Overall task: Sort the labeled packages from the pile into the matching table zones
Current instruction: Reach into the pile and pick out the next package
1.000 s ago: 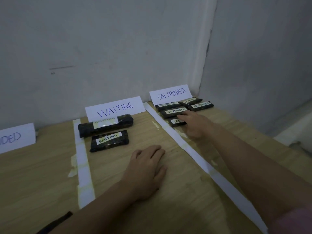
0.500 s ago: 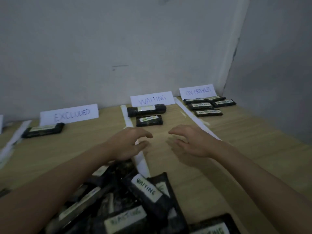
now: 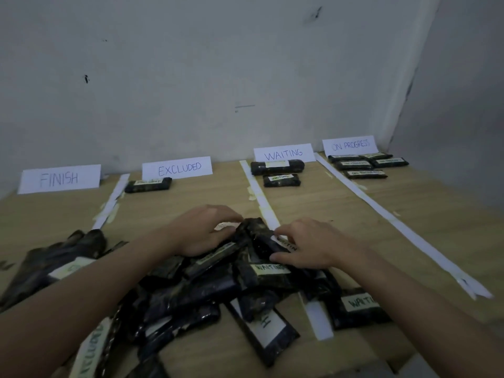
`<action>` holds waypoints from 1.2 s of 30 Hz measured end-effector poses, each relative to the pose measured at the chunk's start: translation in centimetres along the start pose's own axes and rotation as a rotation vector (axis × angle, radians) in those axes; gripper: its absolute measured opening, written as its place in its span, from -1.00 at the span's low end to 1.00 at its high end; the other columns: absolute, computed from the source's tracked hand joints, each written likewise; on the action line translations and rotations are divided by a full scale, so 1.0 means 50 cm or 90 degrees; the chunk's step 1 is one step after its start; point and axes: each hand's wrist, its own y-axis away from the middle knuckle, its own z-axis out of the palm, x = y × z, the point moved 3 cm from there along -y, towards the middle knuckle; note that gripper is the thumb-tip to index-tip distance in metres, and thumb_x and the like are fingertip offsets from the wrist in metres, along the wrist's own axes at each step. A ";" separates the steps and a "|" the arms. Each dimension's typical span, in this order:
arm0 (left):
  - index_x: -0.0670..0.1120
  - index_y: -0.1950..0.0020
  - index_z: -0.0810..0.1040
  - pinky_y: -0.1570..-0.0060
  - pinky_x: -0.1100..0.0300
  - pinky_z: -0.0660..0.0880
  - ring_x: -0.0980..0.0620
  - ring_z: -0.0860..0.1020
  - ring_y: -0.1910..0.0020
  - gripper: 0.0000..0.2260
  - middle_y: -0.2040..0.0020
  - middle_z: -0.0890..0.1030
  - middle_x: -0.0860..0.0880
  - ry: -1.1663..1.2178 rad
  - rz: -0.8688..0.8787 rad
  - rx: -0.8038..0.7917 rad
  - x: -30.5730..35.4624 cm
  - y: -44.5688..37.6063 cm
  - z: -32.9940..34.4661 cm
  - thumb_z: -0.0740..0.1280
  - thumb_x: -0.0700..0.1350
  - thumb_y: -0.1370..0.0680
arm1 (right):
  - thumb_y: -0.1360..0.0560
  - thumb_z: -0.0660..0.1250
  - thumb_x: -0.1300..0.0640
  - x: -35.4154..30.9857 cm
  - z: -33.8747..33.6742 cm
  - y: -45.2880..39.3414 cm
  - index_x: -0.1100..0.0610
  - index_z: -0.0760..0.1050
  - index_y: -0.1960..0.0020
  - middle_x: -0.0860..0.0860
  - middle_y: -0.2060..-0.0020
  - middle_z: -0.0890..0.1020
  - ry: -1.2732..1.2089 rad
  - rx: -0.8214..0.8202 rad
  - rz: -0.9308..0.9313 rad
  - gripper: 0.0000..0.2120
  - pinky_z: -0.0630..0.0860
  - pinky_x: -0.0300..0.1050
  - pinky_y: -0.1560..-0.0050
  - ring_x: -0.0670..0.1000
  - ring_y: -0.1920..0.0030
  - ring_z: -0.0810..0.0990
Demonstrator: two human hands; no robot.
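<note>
A pile of black packages with white labels lies at the near edge of the wooden table. My left hand sits on the pile's far top, its fingers curled over a package whose label shows under them. My right hand pinches a package labelled WAITING between thumb and fingers at the pile's top right. Paper signs at the back read FINISH, EXCLUDED, WAITING and ON PROGRESS.
One package lies in the EXCLUDED zone, two in WAITING, several in ON PROGRESS. White paper strips divide the zones. Walls close the back and right. More packages lie at the left.
My right hand left the ON PROGRESS zone and my left hand lifted off the table. Both came back to the pile and closed on packages. The view dropped and widened.
</note>
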 end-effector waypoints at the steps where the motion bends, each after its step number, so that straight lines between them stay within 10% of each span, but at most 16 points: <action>1: -0.04 -0.29 0.47 -0.20 0.24 0.31 0.04 0.46 -0.24 -0.60 -0.27 0.53 0.02 0.005 0.006 0.003 0.005 0.003 0.000 0.08 0.06 -0.54 | -0.42 0.29 -0.23 -0.002 -0.003 0.004 -0.02 0.42 -0.29 0.02 -0.09 0.57 -0.026 0.008 0.006 -0.49 0.41 -0.13 0.11 0.06 -0.08 0.52; 11: -0.02 -0.09 0.52 0.10 0.26 0.49 0.13 0.59 0.09 -0.71 0.07 0.65 0.05 0.479 -0.176 0.174 0.046 -0.009 0.010 0.39 0.07 -0.44 | -0.23 0.54 0.14 0.003 -0.028 0.039 0.14 0.52 -0.13 -0.02 0.02 0.60 -0.150 0.394 -0.089 -0.50 0.40 -0.10 -0.04 -0.05 -0.01 0.43; 18: -0.02 0.08 0.56 0.11 0.04 0.62 0.07 0.56 0.24 -0.80 0.22 0.59 0.01 0.542 -0.216 0.227 0.026 0.003 0.006 0.50 -0.05 -0.36 | -0.22 0.56 0.15 -0.021 -0.029 0.013 0.14 0.52 -0.15 0.00 0.01 0.60 -0.130 0.434 -0.153 -0.48 0.44 -0.06 -0.03 -0.04 -0.01 0.42; 29: -0.11 0.09 0.53 0.45 0.42 0.37 0.13 0.46 0.36 -0.83 0.30 0.52 0.05 0.485 -0.308 0.307 -0.056 0.010 -0.016 0.46 -0.12 -0.40 | -0.20 0.54 0.20 -0.101 -0.027 -0.093 0.18 0.52 -0.12 0.06 0.00 0.64 0.047 0.422 -0.164 -0.49 0.52 0.01 -0.02 0.13 0.02 0.62; 36: -0.16 -0.30 0.39 -0.15 0.07 0.46 -0.04 0.51 -0.12 -0.53 -0.16 0.53 -0.09 0.264 -0.274 0.161 -0.055 -0.082 0.023 0.37 0.00 -0.46 | -0.35 0.43 0.26 -0.004 0.007 -0.156 0.19 0.46 -0.25 0.12 -0.15 0.58 0.011 0.363 -0.040 -0.53 0.46 0.05 -0.16 0.16 -0.17 0.52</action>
